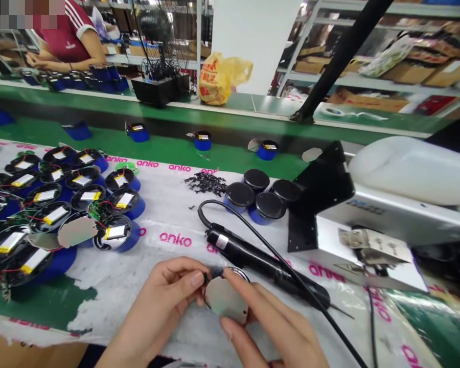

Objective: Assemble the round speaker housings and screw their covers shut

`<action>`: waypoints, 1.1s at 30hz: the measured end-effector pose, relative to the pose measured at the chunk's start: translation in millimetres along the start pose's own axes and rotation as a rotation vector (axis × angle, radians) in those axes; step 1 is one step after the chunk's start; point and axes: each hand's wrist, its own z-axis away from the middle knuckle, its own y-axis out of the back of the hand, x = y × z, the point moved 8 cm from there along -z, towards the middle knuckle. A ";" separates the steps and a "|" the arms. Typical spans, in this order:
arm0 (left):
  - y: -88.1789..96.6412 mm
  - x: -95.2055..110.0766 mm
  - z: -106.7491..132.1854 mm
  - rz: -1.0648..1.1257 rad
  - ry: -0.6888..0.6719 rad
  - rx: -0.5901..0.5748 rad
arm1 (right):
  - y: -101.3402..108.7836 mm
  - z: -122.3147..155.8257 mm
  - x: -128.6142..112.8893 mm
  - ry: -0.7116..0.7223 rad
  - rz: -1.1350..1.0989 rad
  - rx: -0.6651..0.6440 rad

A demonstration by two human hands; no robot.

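Observation:
A round grey disc (227, 302) lies at the lower middle, over a dark round part whose rim shows behind it. My right hand (270, 312) grips the disc, index finger across its top and thumb at its lower edge. At the disc's left edge my left hand (176, 289) is closed in a pinch. Something small and dark shows by that thumb tip, too hidden to name. Just beyond both hands lies a black electric screwdriver (260, 263) with its cable looped over it.
Several open blue housings (117, 232) with batteries and wires crowd the left. Black-capped housings (268, 207) stand by a pile of black screws (205, 183). A metal machine (368, 225) occupies the right. Blue units (202, 140) sit along a green strip; a person (67, 38) works beyond.

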 end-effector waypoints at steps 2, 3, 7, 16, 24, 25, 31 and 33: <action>-1.6 0.6 -0.1 0.000 -0.023 -0.030 | 2.9 -2.6 -1.9 0.043 0.020 -0.020; -3.0 1.2 0.4 -0.003 -0.043 -0.053 | 4.9 -4.0 -2.5 0.065 0.032 -0.031; -8.5 6.7 6.7 -0.133 -0.170 -0.122 | 12.7 -7.2 -1.5 0.094 0.071 -0.078; -6.9 11.3 11.4 -0.324 -0.257 0.015 | 1.7 4.1 27.3 -0.392 -0.448 -0.020; 0.0 12.5 5.6 -0.041 -0.221 0.053 | -8.0 7.3 15.4 -0.232 -0.503 0.040; 1.1 11.3 7.0 -0.038 -0.214 0.067 | -9.0 7.5 14.7 -0.235 -0.520 0.053; 4.2 10.2 9.3 -0.046 -0.224 0.058 | -16.6 15.9 19.5 -0.336 -0.483 0.059; 4.2 11.5 7.8 -0.054 -0.231 0.046 | -17.3 18.0 21.8 -0.373 -0.465 0.056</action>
